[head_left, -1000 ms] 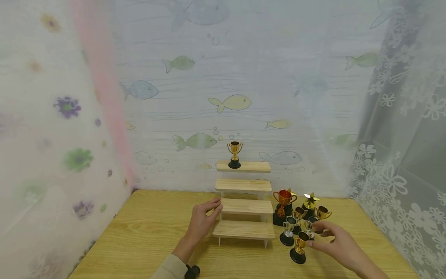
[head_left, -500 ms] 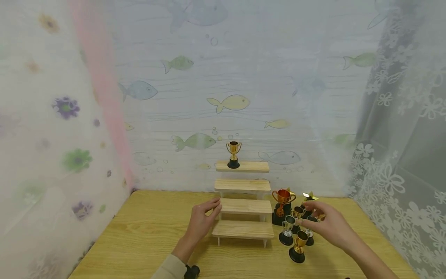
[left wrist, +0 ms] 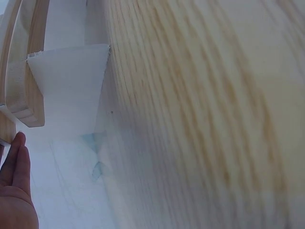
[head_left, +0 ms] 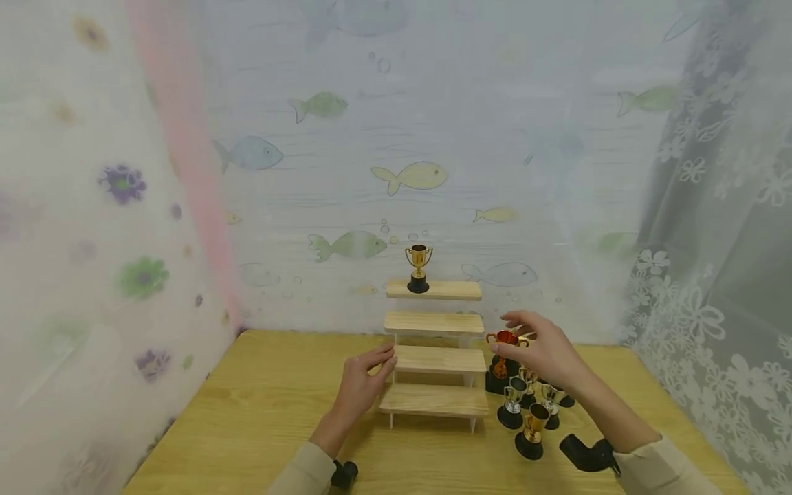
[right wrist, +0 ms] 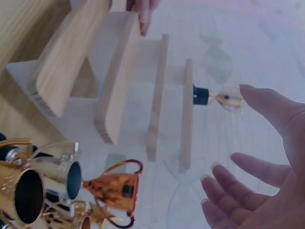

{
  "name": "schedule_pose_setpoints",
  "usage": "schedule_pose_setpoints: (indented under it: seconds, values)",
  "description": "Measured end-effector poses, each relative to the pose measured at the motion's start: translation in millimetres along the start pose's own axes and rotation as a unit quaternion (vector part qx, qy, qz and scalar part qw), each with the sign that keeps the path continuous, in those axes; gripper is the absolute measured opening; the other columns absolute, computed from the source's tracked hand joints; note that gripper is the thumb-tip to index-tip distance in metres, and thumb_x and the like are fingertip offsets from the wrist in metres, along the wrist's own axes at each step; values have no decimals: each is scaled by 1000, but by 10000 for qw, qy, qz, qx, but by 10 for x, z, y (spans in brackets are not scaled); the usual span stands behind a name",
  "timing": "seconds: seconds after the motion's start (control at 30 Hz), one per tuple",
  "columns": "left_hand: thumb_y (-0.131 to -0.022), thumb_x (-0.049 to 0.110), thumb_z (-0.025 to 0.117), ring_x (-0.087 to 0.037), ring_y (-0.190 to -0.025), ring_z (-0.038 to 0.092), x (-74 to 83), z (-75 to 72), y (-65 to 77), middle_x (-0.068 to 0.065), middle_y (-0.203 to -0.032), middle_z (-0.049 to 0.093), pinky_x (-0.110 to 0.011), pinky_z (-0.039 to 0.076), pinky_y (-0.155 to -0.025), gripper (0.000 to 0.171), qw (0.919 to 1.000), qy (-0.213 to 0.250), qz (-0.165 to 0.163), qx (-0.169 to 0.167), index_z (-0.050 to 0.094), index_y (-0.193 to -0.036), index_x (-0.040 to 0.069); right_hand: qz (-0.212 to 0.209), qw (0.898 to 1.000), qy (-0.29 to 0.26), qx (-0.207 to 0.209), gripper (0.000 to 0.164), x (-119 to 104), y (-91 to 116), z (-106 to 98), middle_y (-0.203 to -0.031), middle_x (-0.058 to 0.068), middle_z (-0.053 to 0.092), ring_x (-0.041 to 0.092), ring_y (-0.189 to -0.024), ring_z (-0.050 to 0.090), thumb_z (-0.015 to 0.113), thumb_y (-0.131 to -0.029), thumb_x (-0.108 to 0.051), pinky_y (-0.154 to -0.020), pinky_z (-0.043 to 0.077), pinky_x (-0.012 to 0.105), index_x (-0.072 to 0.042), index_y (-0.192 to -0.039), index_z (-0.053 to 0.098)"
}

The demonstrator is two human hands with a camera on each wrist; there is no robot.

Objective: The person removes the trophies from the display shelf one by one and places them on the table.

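A four-step wooden display stand (head_left: 435,400) stands on the table, with a small gold trophy cup (head_left: 419,257) on its top step. My left hand (head_left: 361,381) touches the stand's left edge with extended fingers; they also show at the stand in the left wrist view. To the right, my right hand (head_left: 546,352) hovers over the trophy group, its fingers spread around the orange-red trophy cup (right wrist: 115,190) in the head view. The right wrist view shows this hand (right wrist: 267,181) apart from that cup, holding nothing. It partly hides the trophies behind.
Below the right hand stand silver cups (head_left: 515,393) and a front gold cup (head_left: 537,419), all on black bases. A fish-patterned curtain (head_left: 346,172) hangs behind the wooden table (head_left: 260,412). Black wrist devices (head_left: 584,454) sit near the sleeves.
My right hand has moved left and away from me, from beside the front gold cup to over the orange-red cup. My left hand stays at the stand.
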State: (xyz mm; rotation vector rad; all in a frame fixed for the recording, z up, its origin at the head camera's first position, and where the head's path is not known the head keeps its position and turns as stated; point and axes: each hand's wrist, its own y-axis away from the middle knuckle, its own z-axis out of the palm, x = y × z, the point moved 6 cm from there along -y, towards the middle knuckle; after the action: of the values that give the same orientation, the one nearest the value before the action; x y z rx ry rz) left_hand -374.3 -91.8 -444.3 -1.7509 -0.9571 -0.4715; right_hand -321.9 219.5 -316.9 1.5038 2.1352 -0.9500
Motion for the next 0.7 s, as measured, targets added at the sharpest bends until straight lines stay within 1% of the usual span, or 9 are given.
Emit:
schedule_pose_setpoints:
  seconds: [0.07,0.2,0.3,0.47,0.6,0.7]
  values:
    - [-101,20,68,-33,-122,65,-2,-2,-18,-13,-131,68,-47,56,-96,30,10000,-13,71,34,74,-122,-1,-90,10000,-17,16,63,-51,-72,2,-130,19,62,41,-117,59,77,-93,-37,-89,54,56,-4,-143,56]
    - [-101,19,68,-35,-122,64,-14,0,-16,-15,-131,68,-49,56,-96,30,10000,-17,61,-1,74,-122,-1,-119,9999,-50,-37,67,-101,-221,31,-133,19,60,41,-120,57,77,-93,-37,-93,53,57,-4,-145,53]
    - [-101,20,68,-33,-124,63,-24,4,1,-14,-133,67,-47,55,-98,30,10000,16,-30,-69,74,-123,1,-162,9998,-72,-64,70,-103,-360,86,-135,21,59,41,-122,56,76,-93,-38,-97,51,58,-3,-148,50]
    - [-100,21,69,-26,-126,63,-33,-2,17,-10,-134,67,-43,55,-99,29,9998,37,-212,-51,74,-123,4,-182,9994,-240,-156,74,-105,-620,225,-141,23,54,44,-130,51,76,-94,-38,-104,46,61,-2,-151,45]
    - [-100,21,69,-26,-126,63,-17,-3,17,-8,-135,67,-42,55,-99,30,9997,57,-218,-43,74,-124,4,-146,9993,-321,-131,76,-135,-836,320,-145,24,52,44,-135,48,76,-93,-36,-107,44,61,-3,-153,44]
    - [-100,20,69,-26,-126,63,-7,-1,10,-8,-135,67,-42,56,-98,29,9997,98,-204,-43,74,-123,3,-161,9989,-416,-131,79,-186,-991,385,-146,26,50,44,-134,47,77,-93,-35,-107,44,60,-2,-154,41]
